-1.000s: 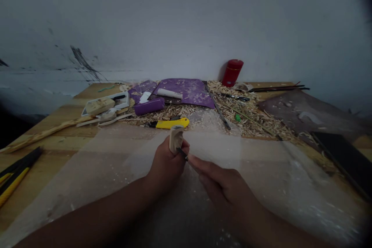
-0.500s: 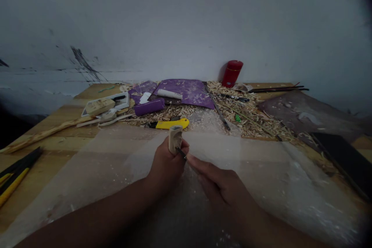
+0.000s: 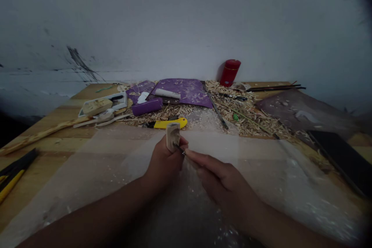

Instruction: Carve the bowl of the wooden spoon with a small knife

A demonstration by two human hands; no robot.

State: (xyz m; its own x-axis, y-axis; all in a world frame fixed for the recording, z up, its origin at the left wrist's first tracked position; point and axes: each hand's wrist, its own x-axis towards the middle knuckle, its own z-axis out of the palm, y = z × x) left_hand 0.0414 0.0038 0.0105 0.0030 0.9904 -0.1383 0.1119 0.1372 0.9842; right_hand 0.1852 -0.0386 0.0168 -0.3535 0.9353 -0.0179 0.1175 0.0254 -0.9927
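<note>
My left hand (image 3: 165, 161) is closed around a small pale wood block (image 3: 173, 136), held upright with its top sticking out above the fingers. A hollow shows in the block's right face. My right hand (image 3: 216, 174) grips a carving knife (image 3: 179, 148), index finger stretched along it. Its thin dark blade points up and left, with the tip touching the block's carved face near my left thumb. Most of the knife's handle is hidden in my right hand. Just beyond the block lies a yellow utility knife (image 3: 171, 123).
Wood shavings (image 3: 255, 118) cover the back of the table, around a purple sheet (image 3: 188, 92) and a purple roll (image 3: 147, 107). A red canister (image 3: 230, 73) leans by the wall. A black phone-like slab (image 3: 340, 159) lies right, yellow-black pliers-like handles (image 3: 14, 178) left.
The whole view has shifted slightly, so things sit a little further left. Both hands keep their hold, and the blade tip stays against the block.
</note>
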